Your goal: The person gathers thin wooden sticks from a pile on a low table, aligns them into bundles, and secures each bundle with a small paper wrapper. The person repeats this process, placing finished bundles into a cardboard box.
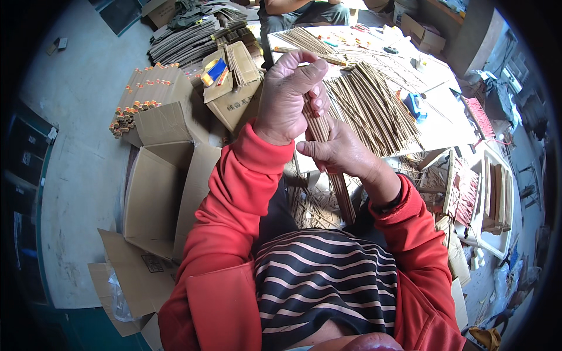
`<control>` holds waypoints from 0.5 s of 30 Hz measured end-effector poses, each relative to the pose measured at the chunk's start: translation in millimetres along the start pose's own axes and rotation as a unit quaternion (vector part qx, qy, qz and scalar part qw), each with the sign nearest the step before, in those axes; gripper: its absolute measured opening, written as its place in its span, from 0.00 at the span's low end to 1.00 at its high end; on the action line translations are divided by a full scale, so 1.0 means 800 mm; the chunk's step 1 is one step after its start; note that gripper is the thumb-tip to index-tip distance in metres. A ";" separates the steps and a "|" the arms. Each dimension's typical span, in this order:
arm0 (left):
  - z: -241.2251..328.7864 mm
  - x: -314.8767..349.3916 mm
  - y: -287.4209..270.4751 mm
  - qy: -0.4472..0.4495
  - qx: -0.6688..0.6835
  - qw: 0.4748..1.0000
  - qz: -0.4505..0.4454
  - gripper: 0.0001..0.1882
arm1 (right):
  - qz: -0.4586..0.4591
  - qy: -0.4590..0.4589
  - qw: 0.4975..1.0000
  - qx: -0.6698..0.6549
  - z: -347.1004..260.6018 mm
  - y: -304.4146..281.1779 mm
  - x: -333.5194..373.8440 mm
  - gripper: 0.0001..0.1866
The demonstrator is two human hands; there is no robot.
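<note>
A slim bundle of thin brown incense sticks [341, 199] is held aslant in front of my chest, its lower end hanging toward my lap. My left hand [287, 96] is closed around its upper end, fingers curled over the top. Just below, my right hand [348, 150] wraps the middle of the bundle, its thumb reaching across the sticks toward my left wrist. Right behind my hands, a wide pile of loose incense sticks [377, 108] lies on the white table [446, 126]. My fingers hide part of the bundle.
Left of me stand an open cardboard box [155, 196] and a stack of orange-banded stick bundles [146, 96]. A blue tape dispenser [415, 106] sits on the table. Across it a person [304, 14] sits. To the right is a white tub [497, 234] holding brown sticks.
</note>
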State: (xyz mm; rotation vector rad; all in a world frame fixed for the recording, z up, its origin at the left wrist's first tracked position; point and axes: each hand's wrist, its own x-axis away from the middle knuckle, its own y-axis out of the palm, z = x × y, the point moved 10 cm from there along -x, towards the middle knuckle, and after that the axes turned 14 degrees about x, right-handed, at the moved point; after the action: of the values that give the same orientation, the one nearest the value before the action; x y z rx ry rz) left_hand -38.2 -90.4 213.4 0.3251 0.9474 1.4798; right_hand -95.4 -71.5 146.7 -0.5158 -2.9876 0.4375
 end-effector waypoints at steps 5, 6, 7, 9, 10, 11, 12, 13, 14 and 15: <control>-0.001 0.002 0.001 -0.007 0.002 0.999 -0.033 0.08 | 0.045 0.040 0.998 0.013 0.009 -0.001 0.000 0.14; 0.003 0.002 -0.002 0.007 -0.011 1.000 -0.025 0.10 | 0.103 0.008 0.994 0.035 -0.001 -0.009 0.001 0.14; 0.009 0.002 0.000 0.023 -0.009 0.999 -0.029 0.12 | 0.115 0.002 0.991 0.063 -0.004 -0.012 0.002 0.14; 0.023 0.003 0.011 0.056 -0.005 0.998 -0.040 0.15 | 0.139 -0.013 0.983 0.121 -0.013 -0.017 0.003 0.14; 0.032 0.002 0.016 0.075 -0.006 0.995 -0.059 0.20 | 0.157 -0.019 0.978 0.134 -0.016 -0.020 0.005 0.14; 0.043 0.002 0.006 0.114 -0.071 0.989 -0.058 0.25 | 0.175 -0.024 0.973 0.147 -0.017 -0.021 0.005 0.14; 0.048 0.006 0.008 0.134 -0.037 0.989 -0.049 0.27 | 0.194 -0.030 0.967 0.159 -0.017 -0.024 0.007 0.14; 0.051 0.013 0.010 0.153 -0.002 0.987 -0.040 0.29 | 0.213 -0.035 0.961 0.171 -0.016 -0.027 0.008 0.14; 0.049 0.022 0.003 0.170 -0.059 0.983 -0.026 0.32 | 0.221 -0.024 0.964 0.148 -0.007 -0.029 0.007 0.14; 0.050 0.037 0.005 0.193 -0.093 0.977 -0.003 0.31 | 0.234 -0.040 0.954 0.184 -0.013 -0.027 0.005 0.15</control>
State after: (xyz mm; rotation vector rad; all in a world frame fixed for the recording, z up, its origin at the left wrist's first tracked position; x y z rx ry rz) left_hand -18.1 -48.1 231.5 -0.1086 1.1019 1.6441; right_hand -104.5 -86.8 163.1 -1.1842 -2.7263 1.0425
